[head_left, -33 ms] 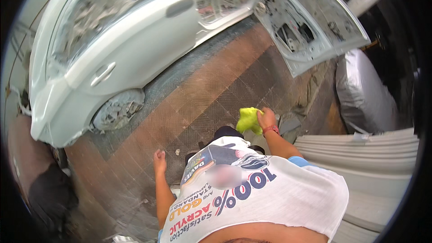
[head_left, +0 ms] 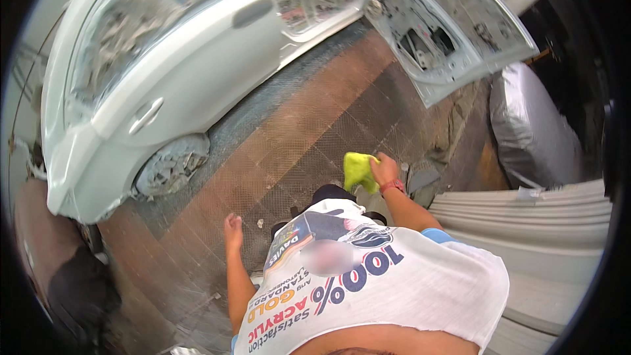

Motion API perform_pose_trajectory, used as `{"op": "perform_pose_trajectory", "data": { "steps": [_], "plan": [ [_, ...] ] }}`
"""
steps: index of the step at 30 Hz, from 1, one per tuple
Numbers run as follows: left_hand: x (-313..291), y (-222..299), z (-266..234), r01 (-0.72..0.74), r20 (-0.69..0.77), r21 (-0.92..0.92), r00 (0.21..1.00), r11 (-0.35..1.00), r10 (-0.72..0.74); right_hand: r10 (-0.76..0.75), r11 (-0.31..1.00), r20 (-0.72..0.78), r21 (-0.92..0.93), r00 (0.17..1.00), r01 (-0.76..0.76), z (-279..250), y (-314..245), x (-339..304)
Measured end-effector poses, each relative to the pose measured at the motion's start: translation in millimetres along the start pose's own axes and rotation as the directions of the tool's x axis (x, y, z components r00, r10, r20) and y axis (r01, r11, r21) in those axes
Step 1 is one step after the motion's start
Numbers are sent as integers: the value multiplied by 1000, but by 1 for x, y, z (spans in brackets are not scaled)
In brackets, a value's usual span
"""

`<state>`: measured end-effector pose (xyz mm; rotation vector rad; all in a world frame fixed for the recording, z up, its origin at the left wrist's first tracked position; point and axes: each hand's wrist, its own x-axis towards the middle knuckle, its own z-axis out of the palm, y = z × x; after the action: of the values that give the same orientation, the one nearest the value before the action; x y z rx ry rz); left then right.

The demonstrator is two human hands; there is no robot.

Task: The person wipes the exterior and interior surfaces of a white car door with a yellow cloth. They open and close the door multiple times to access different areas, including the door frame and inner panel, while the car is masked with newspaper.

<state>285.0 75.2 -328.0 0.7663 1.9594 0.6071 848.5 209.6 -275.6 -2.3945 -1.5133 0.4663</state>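
Observation:
A bright yellow-green cloth point(head_left: 359, 172) hangs bunched from my right hand point(head_left: 386, 173), whose fingers are closed on one side of it. A red band circles that wrist. My left hand point(head_left: 233, 230) hangs low at my left side, its fingers loosely apart with nothing in them. Ahead and to the left stands a pale white car body point(head_left: 190, 66), out of reach of both hands. Its wheel point(head_left: 174, 165) is wrapped in crumpled covering. At the far right, the car's front door point(head_left: 453, 46) stands swung outward, with its inner panel bare.
Tiled floor point(head_left: 296, 131) with a mesh-like surface lies between me and the car. A silver-covered bulky object point(head_left: 529, 125) stands at the right, beside ribbed pale panels point(head_left: 526, 217). Dark cloth point(head_left: 82, 296) drapes over something brownish at the left edge.
My right hand has shifted slightly left and up with the cloth. My left hand has risen a little. The car sits marginally differently in view.

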Motion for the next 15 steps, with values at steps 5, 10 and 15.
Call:
{"op": "perform_pose_trajectory", "data": {
  "steps": [5, 10, 15],
  "plan": [
    [-7, 179, 95, -290, 233, 124, 938, 949, 256, -69, 942, 115, 334, 991, 27, 3, -46, 23],
    [-4, 284, 234, -663, 347, 320, 746, 677, 568, -433, 686, 197, 705, 880, 180, -28, -75, 69],
    [6, 384, 292, -734, 602, 257, 631, 629, 490, -300, 463, 176, 886, 938, -18, -76, -19, 131]
  ]
}}
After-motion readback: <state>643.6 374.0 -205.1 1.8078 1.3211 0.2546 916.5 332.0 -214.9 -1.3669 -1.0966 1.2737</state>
